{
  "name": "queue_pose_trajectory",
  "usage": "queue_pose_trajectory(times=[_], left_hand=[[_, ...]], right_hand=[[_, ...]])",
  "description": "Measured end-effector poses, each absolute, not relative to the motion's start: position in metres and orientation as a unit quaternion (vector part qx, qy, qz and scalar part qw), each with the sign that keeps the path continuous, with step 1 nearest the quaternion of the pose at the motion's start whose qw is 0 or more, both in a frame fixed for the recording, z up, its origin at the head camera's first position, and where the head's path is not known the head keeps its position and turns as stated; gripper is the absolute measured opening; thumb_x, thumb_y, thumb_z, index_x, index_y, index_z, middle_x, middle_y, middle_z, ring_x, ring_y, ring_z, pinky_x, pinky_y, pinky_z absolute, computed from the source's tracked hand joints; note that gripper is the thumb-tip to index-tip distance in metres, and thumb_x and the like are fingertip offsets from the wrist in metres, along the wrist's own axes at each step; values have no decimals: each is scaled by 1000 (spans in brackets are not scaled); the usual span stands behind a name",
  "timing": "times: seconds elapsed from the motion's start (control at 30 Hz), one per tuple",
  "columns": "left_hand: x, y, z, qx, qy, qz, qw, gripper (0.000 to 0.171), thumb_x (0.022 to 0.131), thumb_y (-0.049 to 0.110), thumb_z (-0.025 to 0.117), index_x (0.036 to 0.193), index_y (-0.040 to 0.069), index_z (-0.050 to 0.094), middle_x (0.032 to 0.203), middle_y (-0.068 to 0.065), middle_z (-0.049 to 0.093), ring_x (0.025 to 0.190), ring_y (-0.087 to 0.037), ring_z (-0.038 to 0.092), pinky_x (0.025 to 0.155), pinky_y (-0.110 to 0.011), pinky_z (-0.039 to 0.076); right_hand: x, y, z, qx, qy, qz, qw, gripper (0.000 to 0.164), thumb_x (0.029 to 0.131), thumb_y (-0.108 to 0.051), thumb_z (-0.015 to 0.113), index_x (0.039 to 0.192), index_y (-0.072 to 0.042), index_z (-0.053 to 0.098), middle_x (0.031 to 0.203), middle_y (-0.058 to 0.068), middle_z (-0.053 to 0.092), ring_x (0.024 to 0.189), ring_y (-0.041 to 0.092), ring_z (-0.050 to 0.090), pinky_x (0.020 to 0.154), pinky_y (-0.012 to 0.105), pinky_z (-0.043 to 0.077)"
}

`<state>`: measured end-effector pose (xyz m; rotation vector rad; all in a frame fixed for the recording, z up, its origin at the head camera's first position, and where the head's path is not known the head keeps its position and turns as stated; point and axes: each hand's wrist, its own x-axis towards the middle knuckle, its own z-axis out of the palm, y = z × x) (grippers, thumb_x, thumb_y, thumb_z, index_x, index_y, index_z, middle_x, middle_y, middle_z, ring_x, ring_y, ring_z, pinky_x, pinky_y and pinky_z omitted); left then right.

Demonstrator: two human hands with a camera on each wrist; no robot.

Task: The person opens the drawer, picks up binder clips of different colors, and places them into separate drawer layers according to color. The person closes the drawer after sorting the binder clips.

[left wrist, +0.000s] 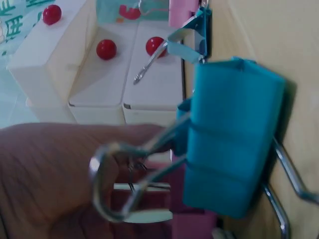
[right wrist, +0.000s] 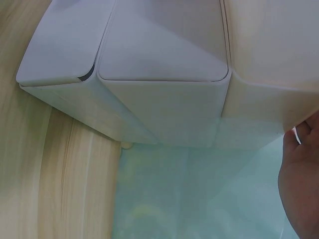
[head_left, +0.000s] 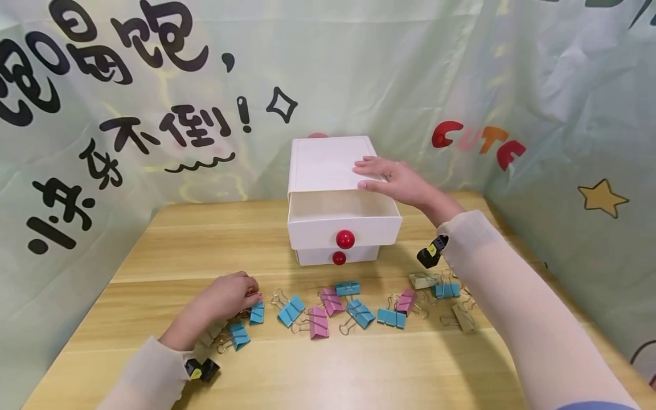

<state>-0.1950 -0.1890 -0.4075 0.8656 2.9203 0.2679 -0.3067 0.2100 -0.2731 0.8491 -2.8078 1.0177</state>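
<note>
My left hand [head_left: 220, 299] is low over the binder clips at the left of the table, its fingers curled around a pink binder clip [left wrist: 193, 225] that they mostly cover in the head view. Close beside those fingers lie blue binder clips [head_left: 239, 336], one large in front of the left wrist camera. My right hand [head_left: 394, 179] rests with extended fingers on the right side of the white drawer box [head_left: 328, 162]. The box's top drawer [head_left: 312, 229], with a red knob [head_left: 345, 239], is pulled out toward me; its visible inside is bare.
Blue, pink and pale yellow binder clips [head_left: 319, 323] are strewn in a row across the wooden table [head_left: 348, 370] before the box. More clips [head_left: 463, 317] lie beneath my right forearm. A printed pale green curtain [head_left: 246, 171] hangs behind and along both sides.
</note>
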Motion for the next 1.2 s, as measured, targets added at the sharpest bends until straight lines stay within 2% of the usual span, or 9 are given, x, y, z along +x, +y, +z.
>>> queue_pose_trajectory(times=[0.2, 0.33, 0.63, 0.87, 1.0, 1.2], left_hand=[[-191, -184, -409, 251, 964, 86, 25, 13, 91, 21, 69, 87, 8, 67, 76, 2, 56, 67, -14, 50, 63, -35, 48], [-192, -184, -409, 242, 965, 101, 7, 14, 90, 20, 69, 89, 7, 68, 77, 2, 56, 66, -13, 49, 62, -34, 47], [-192, -183, -395, 232, 961, 141, -56, 22, 87, 18, 73, 104, 4, 70, 96, -5, 66, 81, -18, 63, 73, -39, 56], [-186, -181, -370, 253, 941, 190, -121, 18, 91, 23, 71, 103, 9, 70, 97, 0, 68, 86, -20, 66, 74, -43, 55], [-186, -178, -353, 262, 932, 213, -132, 22, 92, 24, 70, 108, 9, 70, 101, -2, 68, 92, -23, 66, 79, -47, 54], [-189, -171, -323, 278, 917, 244, -153, 22, 94, 28, 67, 108, 10, 71, 111, -4, 67, 97, -21, 64, 85, -46, 51]], right_hand=[[-308, 211, -276, 278, -902, 328, 26, 57, 90, -51, 65, 140, -24, 56, 149, -8, 45, 144, 11, 24, 115, 53, 18], [-309, 211, -278, 281, -901, 330, 27, 57, 91, -51, 64, 140, -24, 56, 148, -9, 45, 144, 11, 24, 115, 53, 18], [-309, 211, -276, 289, -904, 315, 29, 55, 92, -49, 63, 140, -24, 56, 149, -9, 44, 143, 11, 25, 116, 52, 19], [-309, 211, -270, 286, -915, 284, 15, 59, 90, -53, 64, 140, -23, 56, 149, -5, 44, 143, 14, 28, 114, 53, 22], [-307, 212, -269, 278, -919, 280, 2, 61, 89, -55, 64, 141, -24, 55, 150, -5, 42, 143, 15, 28, 114, 54, 22], [-310, 212, -265, 296, -920, 257, 17, 61, 90, -54, 63, 142, -23, 54, 150, -5, 43, 144, 13, 26, 115, 53, 20]])
